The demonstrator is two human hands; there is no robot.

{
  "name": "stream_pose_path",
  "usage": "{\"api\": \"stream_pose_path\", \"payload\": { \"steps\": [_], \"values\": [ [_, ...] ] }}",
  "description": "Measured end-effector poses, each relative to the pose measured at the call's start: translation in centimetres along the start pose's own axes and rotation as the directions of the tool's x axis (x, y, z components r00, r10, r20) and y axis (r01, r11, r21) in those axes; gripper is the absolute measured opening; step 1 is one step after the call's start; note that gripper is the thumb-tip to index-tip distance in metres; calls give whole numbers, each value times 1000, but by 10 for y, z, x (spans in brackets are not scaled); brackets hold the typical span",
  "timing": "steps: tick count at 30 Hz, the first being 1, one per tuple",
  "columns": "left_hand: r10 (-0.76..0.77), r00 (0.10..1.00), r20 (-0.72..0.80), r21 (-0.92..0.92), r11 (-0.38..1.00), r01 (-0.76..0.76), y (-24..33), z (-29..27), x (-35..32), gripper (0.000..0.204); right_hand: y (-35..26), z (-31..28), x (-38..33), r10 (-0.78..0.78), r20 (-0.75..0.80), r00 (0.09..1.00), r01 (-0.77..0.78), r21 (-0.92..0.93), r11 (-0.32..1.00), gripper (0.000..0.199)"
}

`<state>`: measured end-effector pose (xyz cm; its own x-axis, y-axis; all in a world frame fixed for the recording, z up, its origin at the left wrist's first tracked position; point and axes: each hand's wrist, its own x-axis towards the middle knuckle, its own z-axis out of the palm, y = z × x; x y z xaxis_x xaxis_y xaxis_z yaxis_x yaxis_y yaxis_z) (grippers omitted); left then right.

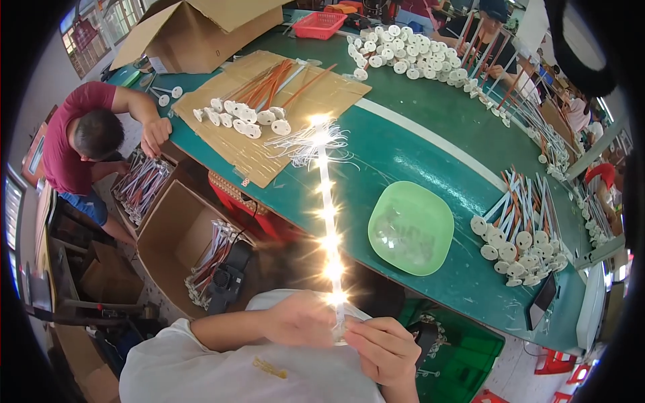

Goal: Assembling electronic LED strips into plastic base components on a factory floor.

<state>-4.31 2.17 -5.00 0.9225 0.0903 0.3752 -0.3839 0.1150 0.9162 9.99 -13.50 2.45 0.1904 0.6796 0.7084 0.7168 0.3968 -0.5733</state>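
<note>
A slim white LED light stick stands nearly upright in front of me, with several bright points glowing along it. At its lower end, my right hand pinches the pale base between closed fingers. My left hand is at the same end from the other side. It is smeared by motion, so its grip cannot be made out. Behind the stick's top lies a loose bunch of thin white strands. To the right, a light green bowl holds small clear pieces.
Sticks with round white ends lie on flat cardboard. More bundles and a dark phone sit at right. A red basket stands far back. At left, a person bends beside open boxes.
</note>
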Motion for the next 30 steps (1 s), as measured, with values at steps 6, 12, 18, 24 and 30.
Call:
{"api": "stream_pose_path", "payload": {
  "steps": [6,12,18,24,30],
  "values": [
    [-301,954,11,28,953,300,35,5,7,53,7,-3,7,-77,53,996,76,4,997,24],
    [-83,994,-75,-214,975,65,20,6,8,50,5,-5,12,-80,120,990,78,22,997,25],
    [28,996,-80,-308,950,-51,26,5,17,51,13,-20,35,-27,132,991,28,-6,1000,16],
    [3,987,-161,-482,872,-82,24,1,12,49,86,-55,96,217,71,973,-161,-458,874,12],
    [-72,984,-160,-449,893,-8,18,-3,12,49,124,-55,114,243,378,893,-30,-488,872,18]
  ]
}}
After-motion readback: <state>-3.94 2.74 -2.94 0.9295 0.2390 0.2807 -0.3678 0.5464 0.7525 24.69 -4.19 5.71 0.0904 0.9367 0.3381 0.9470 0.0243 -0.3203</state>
